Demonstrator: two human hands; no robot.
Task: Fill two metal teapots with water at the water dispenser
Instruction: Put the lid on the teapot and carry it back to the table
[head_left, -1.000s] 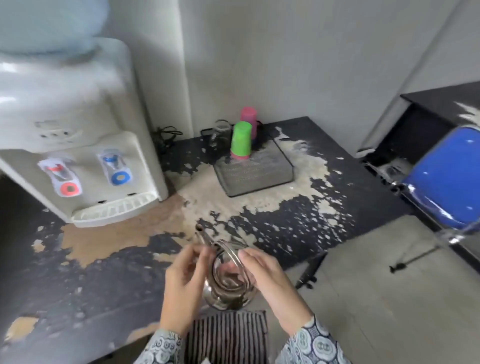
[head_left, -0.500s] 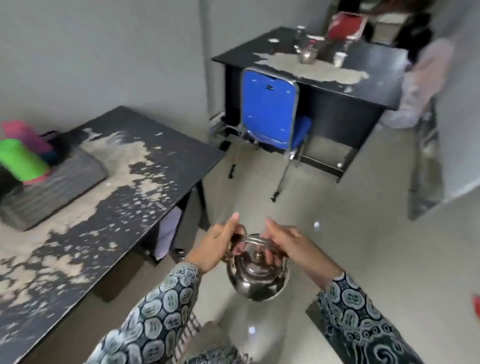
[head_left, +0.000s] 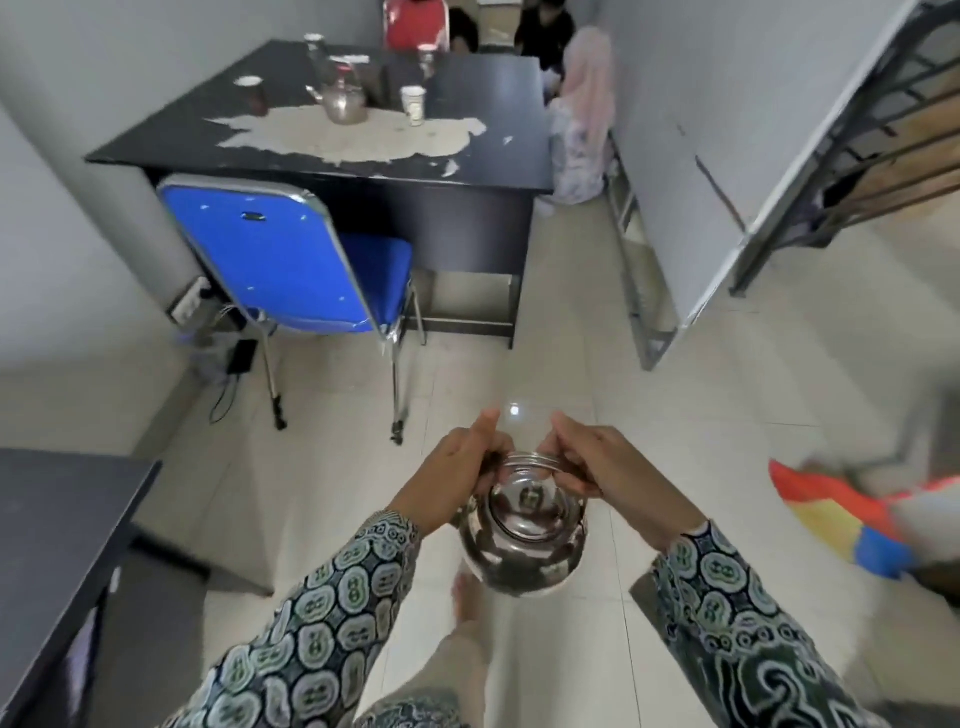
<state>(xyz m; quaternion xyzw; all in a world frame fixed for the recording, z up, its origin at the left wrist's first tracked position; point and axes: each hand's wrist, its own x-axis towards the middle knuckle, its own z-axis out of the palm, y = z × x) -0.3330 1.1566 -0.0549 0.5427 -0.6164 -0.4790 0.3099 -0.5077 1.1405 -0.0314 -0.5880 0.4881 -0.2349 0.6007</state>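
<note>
While you are carrying the round, shiny metal teapot over the floor, your left hand and right hand are both gripping its handle. Far ahead of them the second steel teapot is waiting on the black desk; likely you are delivering this one, then swapping.

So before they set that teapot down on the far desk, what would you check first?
1. Grip: left hand and right hand both on the teapot handle: ok.
2. Lid on: ok.
3. Teapot level: ok.
4. Floor clear up to the black desk: ok, blue chair off to the side.
5. Free spot beside the second teapot and paper cup: ok.
6. Water inside: cannot tell.
</note>
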